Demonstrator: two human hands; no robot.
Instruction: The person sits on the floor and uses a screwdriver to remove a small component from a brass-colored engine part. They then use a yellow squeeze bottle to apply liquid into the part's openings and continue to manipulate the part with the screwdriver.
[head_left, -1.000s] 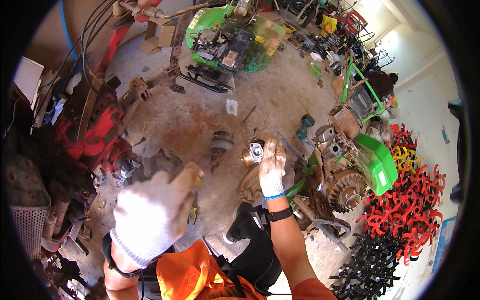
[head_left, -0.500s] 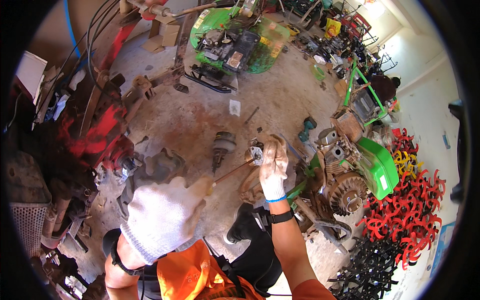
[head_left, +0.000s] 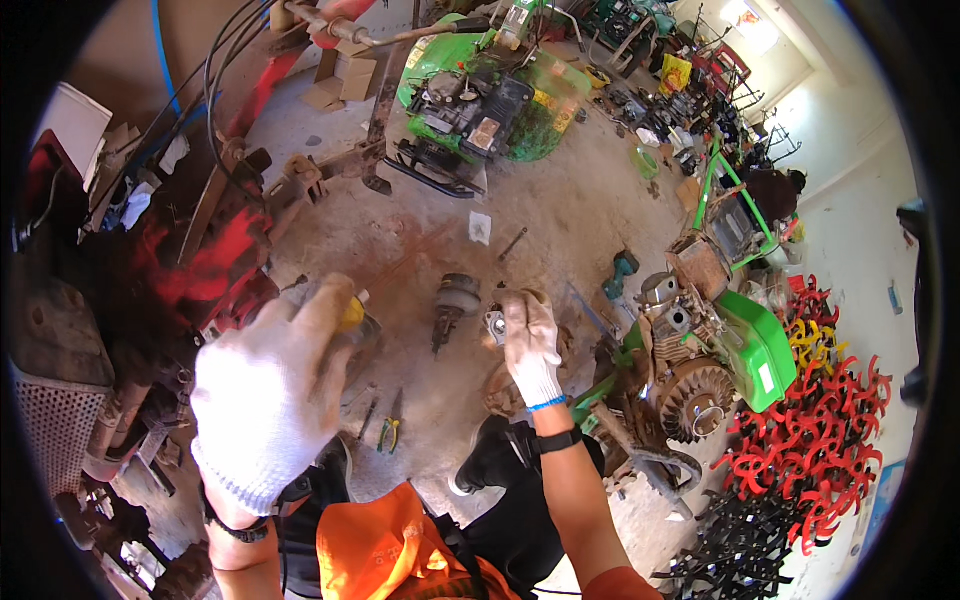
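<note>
My left hand (head_left: pixel 268 385), in a bright white knit glove, is closed round a screwdriver (head_left: pixel 352 314); its yellow handle shows at the fingertips, the rest is mostly hidden. My right hand (head_left: pixel 530 332), also gloved, grips a small metal carburetor-like part (head_left: pixel 496 326), partly covered by the fingers. The two hands are apart, with a dark round-headed mechanical part (head_left: pixel 456 305) on the floor between and beyond them. Yellow-green pliers (head_left: pixel 391 428) lie on the floor nearer to me.
A bare engine (head_left: pixel 672 340) with a finned flywheel and green tank (head_left: pixel 756 345) stands at right. Red curved blades (head_left: pixel 810 440) and black ones (head_left: pixel 730 550) are piled beyond. Rusty red machinery (head_left: pixel 190 270) fills the left. A green machine (head_left: pixel 470 110) stands ahead; a teal power drill (head_left: pixel 620 272) lies on the floor.
My left hand has drawn back to the left and up, taking the screwdriver away from the part in my right hand. The pliers have come into sight.
</note>
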